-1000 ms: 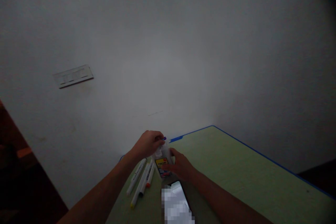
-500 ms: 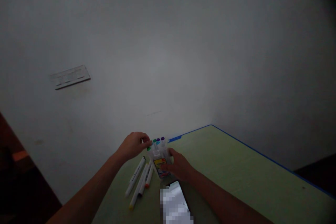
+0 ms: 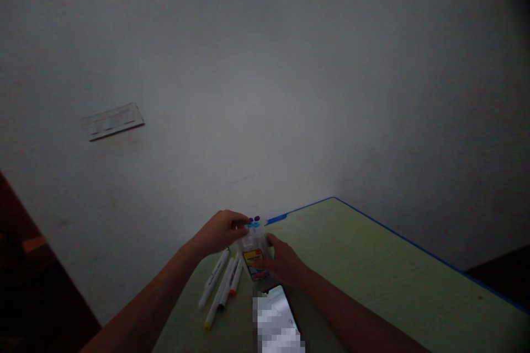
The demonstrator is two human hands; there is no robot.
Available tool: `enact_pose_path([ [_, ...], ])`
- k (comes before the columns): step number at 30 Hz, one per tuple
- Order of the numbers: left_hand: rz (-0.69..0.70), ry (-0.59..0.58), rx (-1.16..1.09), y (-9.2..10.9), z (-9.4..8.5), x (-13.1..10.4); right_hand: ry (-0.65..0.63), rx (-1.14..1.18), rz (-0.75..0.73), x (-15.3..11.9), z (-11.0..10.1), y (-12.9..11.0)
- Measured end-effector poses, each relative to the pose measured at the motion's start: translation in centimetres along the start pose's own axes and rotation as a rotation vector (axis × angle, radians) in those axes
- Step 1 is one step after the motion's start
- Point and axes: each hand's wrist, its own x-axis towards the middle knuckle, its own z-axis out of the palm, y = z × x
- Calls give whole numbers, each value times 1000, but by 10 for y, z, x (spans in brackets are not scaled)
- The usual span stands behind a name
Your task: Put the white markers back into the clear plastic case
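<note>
A clear plastic marker case [image 3: 249, 241] with a yellow, red and blue label stands slightly tilted on the table. Purple and light-blue marker caps [image 3: 254, 224] show at its top. My right hand [image 3: 284, 262] wraps round the case's right side, with the thumb across the label. At the case's top left, my left hand [image 3: 226, 230] has its fingers closed round the upper end of a marker, which they mostly hide. Several loose white markers [image 3: 221, 284] lie left of the case, their visible end colours black, orange and yellow.
A phone [image 3: 278, 314] with a bright, partly blurred screen lies in front of the case. The pale green table [image 3: 351, 265] has a blue edge and meets a grey wall [image 3: 256, 94]. A switch plate [image 3: 115, 121] is on the wall at left.
My left hand has moved right, over the case's top, and now covers the green caps. A second light-blue cap shows. My right hand stays on the case.
</note>
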Motion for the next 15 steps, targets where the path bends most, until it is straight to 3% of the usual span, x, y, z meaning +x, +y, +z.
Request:
enact_pose_path([
  [7,58,33,47,8,4,6,1,-43,14,2,2,5],
  [15,48,-102,-32,10,-3,7,-5,-19,29,2,2,3],
])
